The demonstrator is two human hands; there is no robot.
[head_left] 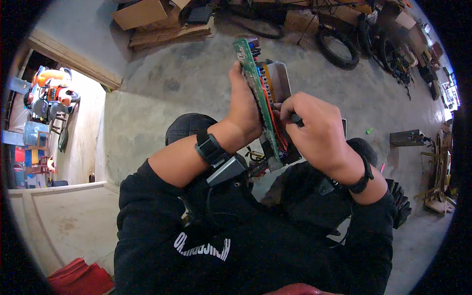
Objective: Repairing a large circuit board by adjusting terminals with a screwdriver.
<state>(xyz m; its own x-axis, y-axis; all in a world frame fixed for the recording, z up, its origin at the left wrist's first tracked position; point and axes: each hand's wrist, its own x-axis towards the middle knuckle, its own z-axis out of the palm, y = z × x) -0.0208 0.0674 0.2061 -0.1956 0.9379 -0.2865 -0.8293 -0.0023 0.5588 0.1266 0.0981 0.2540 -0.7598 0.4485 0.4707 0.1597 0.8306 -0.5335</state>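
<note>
A green circuit board (255,88) stands tilted on edge in front of me, its solder side toward the left. My left hand (242,105) presses along that side, thumb up near the top, and grips the board; its other fingers are hidden behind it. Components, an orange-red wire and a grey metal heat-sink-like plate (279,81) show on the board's right side. My right hand (312,130) is curled closed against that side, around a small dark object (296,118) whose kind I cannot make out. Below the board, several thin wires (256,156) hang near my lap.
A metal box with wires (408,138) sits on the floor at right. Tyres (337,47) and cardboard boxes (142,15) line the far wall. An orange motorcycle (53,88) stands beyond the doorway at left. Red cloth (81,278) lies at lower left.
</note>
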